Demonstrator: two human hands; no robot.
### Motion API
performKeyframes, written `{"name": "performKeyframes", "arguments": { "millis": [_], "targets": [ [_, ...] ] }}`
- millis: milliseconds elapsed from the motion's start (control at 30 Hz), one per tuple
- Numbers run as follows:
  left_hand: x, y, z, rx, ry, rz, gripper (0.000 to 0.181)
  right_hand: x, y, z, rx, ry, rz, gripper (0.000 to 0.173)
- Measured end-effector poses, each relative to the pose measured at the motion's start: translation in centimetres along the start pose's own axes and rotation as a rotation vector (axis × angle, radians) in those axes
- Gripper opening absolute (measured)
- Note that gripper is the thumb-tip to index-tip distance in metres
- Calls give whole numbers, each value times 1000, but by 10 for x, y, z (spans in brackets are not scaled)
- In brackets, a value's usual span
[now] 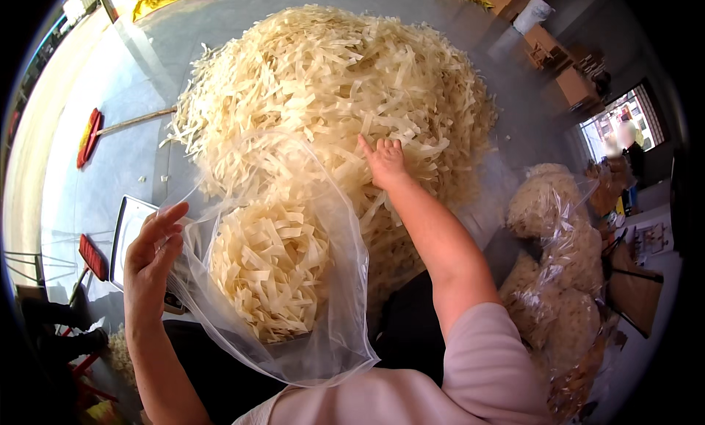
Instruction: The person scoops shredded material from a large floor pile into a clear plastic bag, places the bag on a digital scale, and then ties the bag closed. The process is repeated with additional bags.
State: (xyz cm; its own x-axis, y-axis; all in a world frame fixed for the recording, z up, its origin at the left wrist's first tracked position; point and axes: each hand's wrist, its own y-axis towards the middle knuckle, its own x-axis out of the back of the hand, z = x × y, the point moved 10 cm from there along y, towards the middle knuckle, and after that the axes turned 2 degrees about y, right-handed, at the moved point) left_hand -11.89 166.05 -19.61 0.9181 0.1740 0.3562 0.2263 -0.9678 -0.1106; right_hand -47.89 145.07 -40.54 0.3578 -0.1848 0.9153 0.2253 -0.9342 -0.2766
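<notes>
A large heap of pale cream flat strips [330, 83] lies on the floor before me. A clear plastic bag [347, 293] stands with its mouth wide against my lap, part filled with the same kind of strips [270, 265]. My left hand [151, 254] is at the bag's left rim, with the film between its thumb and fingers. My right hand [385, 160] is over the near side of the heap, just beyond the bag. Its index finger points out and the others are partly curled; I see nothing in it.
Filled clear bags [567, 248] stand on my right. A white scale-like platform [132, 232] is beside my left hand. A red broom [91, 138] and another red brush head [92, 257] lie farther left. Cardboard boxes [575, 86] stand at the far right; a person [633, 149] is beyond.
</notes>
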Motion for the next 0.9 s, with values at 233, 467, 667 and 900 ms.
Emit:
{"name": "performKeyframes", "arguments": {
  "millis": [233,467,667,900],
  "targets": [
    [-2,-7,-8,15,-73,73,46,-29,-2,14,80,0,-80,91],
    [6,-15,1,113,-162,71,53,45,-56,-50,-129,698,-80,61],
    [3,-15,-5,40,-148,86,53,67,-80,-122,-155,1480,-315,48],
    [0,-22,-10,-49,-119,133,59,272,-202,-92,286,2013,-804,53]
  ]
}}
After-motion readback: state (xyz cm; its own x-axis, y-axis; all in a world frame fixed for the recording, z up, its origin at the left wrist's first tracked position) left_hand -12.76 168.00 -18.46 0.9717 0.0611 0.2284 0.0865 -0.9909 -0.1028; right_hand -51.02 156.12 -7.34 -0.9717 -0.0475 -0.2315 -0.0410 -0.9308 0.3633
